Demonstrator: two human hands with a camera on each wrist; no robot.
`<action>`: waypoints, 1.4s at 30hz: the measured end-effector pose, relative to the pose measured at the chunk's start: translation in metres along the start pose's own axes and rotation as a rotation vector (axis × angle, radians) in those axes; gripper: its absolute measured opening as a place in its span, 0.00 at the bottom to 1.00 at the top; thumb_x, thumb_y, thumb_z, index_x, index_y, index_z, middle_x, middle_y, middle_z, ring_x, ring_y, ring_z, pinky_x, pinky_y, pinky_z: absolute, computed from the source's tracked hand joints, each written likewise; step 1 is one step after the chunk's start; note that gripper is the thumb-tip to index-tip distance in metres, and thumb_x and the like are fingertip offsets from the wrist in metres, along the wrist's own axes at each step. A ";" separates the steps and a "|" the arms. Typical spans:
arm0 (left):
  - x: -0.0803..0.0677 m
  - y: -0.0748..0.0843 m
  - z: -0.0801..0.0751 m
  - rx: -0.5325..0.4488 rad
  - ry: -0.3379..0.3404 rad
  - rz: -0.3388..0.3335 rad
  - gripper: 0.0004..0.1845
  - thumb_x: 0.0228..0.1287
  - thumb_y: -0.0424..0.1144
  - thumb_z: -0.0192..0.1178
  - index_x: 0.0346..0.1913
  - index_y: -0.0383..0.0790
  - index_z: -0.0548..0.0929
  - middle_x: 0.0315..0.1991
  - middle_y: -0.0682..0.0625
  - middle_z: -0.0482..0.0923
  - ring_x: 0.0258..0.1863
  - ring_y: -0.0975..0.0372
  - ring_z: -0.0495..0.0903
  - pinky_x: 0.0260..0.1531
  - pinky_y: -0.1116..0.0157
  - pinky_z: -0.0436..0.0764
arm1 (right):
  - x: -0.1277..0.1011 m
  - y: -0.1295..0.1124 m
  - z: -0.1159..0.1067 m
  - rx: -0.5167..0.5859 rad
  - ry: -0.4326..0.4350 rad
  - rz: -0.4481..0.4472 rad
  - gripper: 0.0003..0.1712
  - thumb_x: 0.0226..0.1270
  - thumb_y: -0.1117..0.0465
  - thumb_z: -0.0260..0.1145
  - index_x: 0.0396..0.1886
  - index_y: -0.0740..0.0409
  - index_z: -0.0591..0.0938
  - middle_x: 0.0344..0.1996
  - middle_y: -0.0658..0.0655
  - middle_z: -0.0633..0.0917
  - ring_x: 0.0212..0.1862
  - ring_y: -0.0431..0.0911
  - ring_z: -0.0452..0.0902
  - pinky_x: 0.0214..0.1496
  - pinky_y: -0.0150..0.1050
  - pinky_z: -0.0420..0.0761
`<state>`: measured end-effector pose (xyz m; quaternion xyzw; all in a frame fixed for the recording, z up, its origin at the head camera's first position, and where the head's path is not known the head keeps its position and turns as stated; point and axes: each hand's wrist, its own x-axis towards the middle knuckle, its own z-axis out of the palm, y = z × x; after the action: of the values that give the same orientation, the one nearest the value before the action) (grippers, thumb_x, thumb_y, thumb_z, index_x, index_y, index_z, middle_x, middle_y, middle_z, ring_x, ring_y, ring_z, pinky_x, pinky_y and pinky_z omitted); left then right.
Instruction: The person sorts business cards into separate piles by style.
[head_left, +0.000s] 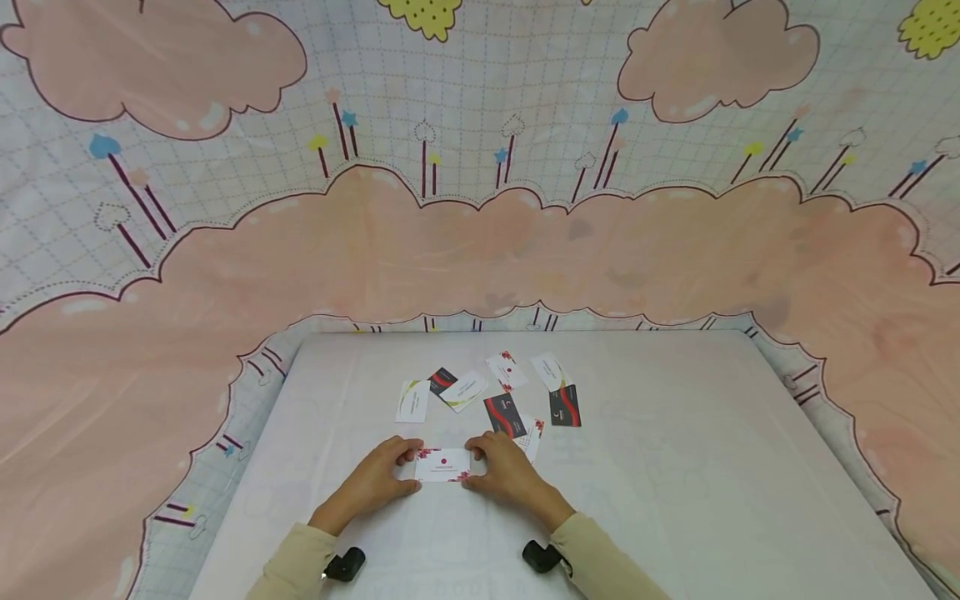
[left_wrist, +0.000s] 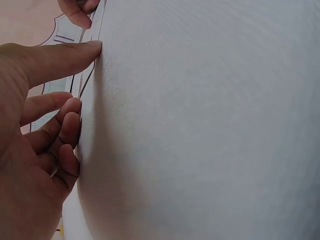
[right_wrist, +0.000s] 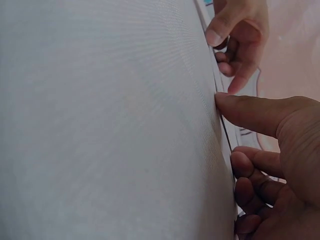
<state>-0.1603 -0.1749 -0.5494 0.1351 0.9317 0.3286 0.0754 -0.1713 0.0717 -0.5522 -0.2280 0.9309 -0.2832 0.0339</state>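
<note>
Two hands pinch one white card (head_left: 442, 465) with red corners by its short ends; it lies flat on the desk (head_left: 675, 467) between them. The left hand (head_left: 375, 482) holds its end with thumb and forefinger, and the right hand (head_left: 507, 471) does the same opposite. To do this well, I judge both grips should stay light and even, so the card keeps flat. Just beyond the fingertips lie scattered cards (head_left: 491, 393), and a dark card (head_left: 504, 415) sits closest to the right hand.
</note>
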 end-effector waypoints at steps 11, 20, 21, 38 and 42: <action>0.001 0.002 0.002 0.002 0.044 -0.012 0.31 0.49 0.35 0.76 0.58 0.41 0.79 0.39 0.58 0.73 0.41 0.66 0.70 0.43 0.68 0.75 | -0.004 0.002 -0.004 0.041 0.030 0.007 0.29 0.51 0.54 0.78 0.53 0.54 0.81 0.36 0.46 0.79 0.42 0.38 0.69 0.48 0.35 0.75; 0.001 0.017 -0.006 -0.034 0.165 0.130 0.26 0.51 0.33 0.73 0.55 0.37 0.80 0.38 0.51 0.77 0.38 0.63 0.74 0.39 0.68 0.75 | -0.013 -0.002 -0.025 0.092 0.067 0.025 0.29 0.54 0.53 0.77 0.56 0.54 0.81 0.41 0.51 0.82 0.43 0.44 0.74 0.44 0.36 0.78; 0.001 0.019 -0.007 -0.036 0.177 0.146 0.25 0.51 0.33 0.73 0.55 0.37 0.80 0.38 0.50 0.78 0.38 0.62 0.74 0.38 0.68 0.75 | -0.014 -0.002 -0.029 0.103 0.074 0.025 0.29 0.54 0.53 0.77 0.56 0.54 0.81 0.41 0.52 0.82 0.43 0.45 0.74 0.44 0.36 0.78; 0.019 0.073 0.008 -0.074 0.236 0.196 0.24 0.53 0.37 0.74 0.54 0.40 0.81 0.38 0.47 0.80 0.37 0.58 0.78 0.33 0.70 0.74 | -0.027 0.032 -0.067 0.088 0.216 0.032 0.26 0.54 0.57 0.77 0.54 0.58 0.82 0.43 0.55 0.84 0.48 0.50 0.77 0.49 0.46 0.78; 0.023 0.083 0.016 -0.104 0.262 0.173 0.23 0.52 0.38 0.74 0.52 0.38 0.82 0.37 0.46 0.81 0.37 0.58 0.79 0.33 0.70 0.74 | -0.028 0.043 -0.074 0.088 0.228 0.057 0.27 0.54 0.57 0.77 0.55 0.57 0.82 0.43 0.55 0.83 0.48 0.53 0.78 0.50 0.47 0.79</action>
<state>-0.1620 -0.0961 -0.5107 0.1666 0.9003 0.3962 -0.0684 -0.1777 0.1535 -0.5154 -0.1661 0.9216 -0.3466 -0.0540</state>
